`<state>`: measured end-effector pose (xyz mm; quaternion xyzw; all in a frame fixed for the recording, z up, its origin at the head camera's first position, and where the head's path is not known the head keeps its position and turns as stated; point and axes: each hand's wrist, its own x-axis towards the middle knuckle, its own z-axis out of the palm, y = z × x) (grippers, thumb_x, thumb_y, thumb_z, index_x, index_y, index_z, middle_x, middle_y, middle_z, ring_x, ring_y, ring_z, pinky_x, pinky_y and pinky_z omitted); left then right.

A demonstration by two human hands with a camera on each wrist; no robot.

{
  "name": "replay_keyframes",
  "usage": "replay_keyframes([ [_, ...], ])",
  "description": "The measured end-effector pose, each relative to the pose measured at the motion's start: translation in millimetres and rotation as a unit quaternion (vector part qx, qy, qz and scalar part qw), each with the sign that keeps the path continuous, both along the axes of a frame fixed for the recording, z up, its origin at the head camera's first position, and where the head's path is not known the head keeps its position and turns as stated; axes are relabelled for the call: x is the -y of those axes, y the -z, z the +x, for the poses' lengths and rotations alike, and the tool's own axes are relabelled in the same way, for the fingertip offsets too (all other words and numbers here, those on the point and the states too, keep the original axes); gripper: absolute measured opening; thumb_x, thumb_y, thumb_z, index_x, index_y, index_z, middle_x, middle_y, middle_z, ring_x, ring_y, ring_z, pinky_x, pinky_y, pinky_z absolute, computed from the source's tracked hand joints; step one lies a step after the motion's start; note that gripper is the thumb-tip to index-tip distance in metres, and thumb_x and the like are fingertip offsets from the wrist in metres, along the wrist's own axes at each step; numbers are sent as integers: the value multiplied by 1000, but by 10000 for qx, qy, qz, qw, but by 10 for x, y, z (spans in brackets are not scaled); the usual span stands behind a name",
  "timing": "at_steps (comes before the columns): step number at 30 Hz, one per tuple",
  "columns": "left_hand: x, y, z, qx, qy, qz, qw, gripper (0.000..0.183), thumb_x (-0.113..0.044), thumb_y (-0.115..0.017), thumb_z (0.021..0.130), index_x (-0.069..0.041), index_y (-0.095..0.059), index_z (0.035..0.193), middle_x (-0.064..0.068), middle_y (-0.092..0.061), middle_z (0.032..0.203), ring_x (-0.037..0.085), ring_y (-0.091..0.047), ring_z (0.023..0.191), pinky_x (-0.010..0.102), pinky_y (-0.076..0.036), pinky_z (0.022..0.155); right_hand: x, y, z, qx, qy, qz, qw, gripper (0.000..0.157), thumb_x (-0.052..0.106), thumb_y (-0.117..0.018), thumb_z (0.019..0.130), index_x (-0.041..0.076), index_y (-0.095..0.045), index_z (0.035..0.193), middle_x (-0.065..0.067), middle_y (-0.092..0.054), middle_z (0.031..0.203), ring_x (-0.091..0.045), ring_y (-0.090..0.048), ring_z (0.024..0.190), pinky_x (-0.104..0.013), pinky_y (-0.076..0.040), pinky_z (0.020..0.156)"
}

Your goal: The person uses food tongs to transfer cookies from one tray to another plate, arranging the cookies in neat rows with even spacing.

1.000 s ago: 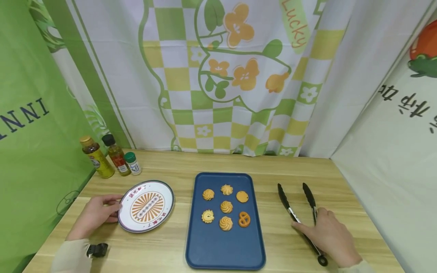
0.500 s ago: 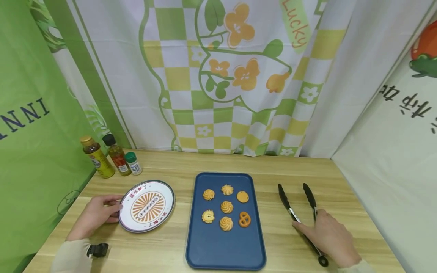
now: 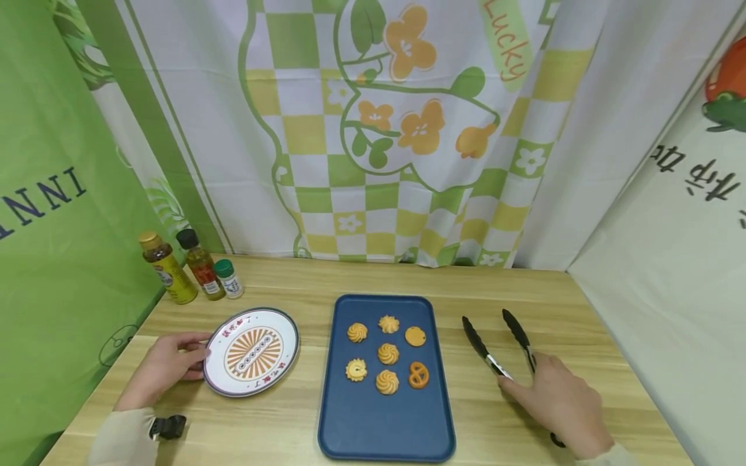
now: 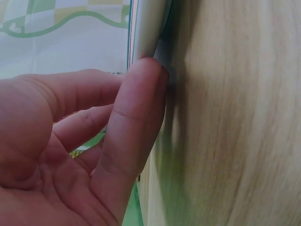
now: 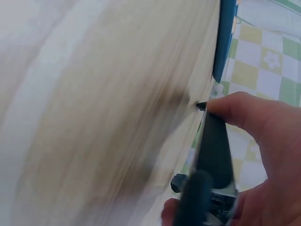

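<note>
At the left, my left hand [image 3: 165, 364] holds the near-left rim of a round white plate [image 3: 285, 346] with an orange ray pattern. In the left wrist view the fingers [image 4: 134, 108] meet the plate's edge [image 4: 146, 33] just over the table. My right hand [image 3: 556, 398] grips a pair of black-and-silver tongs [image 3: 492, 362] with spread arms, their tips pointing away from me. The thumb presses a black handle [image 5: 214, 150] in the right wrist view. Between the hands lies a blue tray [image 3: 384, 427] bearing several cookies [image 3: 387, 353] and a pretzel [image 3: 418, 375].
A yellow-labelled bottle [image 3: 171, 275], an oil bottle [image 3: 203, 268] and a green-capped shaker [image 3: 229, 279] stand at the back left of the wooden table [image 3: 501, 285]. Printed curtains [image 3: 373, 213] hang behind and along both sides.
The tongs have turned, their tips swinging left and their tail end slipping partly behind my right hand. My left hand, the plate and the tray stay in place.
</note>
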<state>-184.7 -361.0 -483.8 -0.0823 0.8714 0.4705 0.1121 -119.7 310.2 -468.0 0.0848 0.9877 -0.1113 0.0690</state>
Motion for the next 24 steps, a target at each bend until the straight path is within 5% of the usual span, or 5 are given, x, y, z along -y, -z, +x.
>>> replay_keyframes([
  [7,-17,-15,14,37,-28,7,10000,53,-4,-60,111,18,-47,158,23,-67,119,15,-73,88,31,-73,76,73,-3,-14,-515,-154,168,9984,115,85,-63,96,-15,-53,153,-38,-66,132,-51,-74,89,-55,-58,51],
  [17,-17,-2,7,18,-49,-11,10000,54,-5,-61,111,18,-47,158,23,-67,118,16,-73,87,31,-73,76,134,11,-25,-970,-284,-40,9949,109,76,-72,95,-20,-57,145,-37,-68,120,-50,-73,93,-61,-65,62],
  [24,-19,-3,7,19,-66,-22,10000,54,-5,-61,111,18,-46,158,24,-66,119,16,-72,87,31,-73,75,225,11,-59,-1331,-440,-209,9899,97,67,-82,90,-12,-62,143,-29,-71,119,-46,-75,94,-60,-65,62],
])
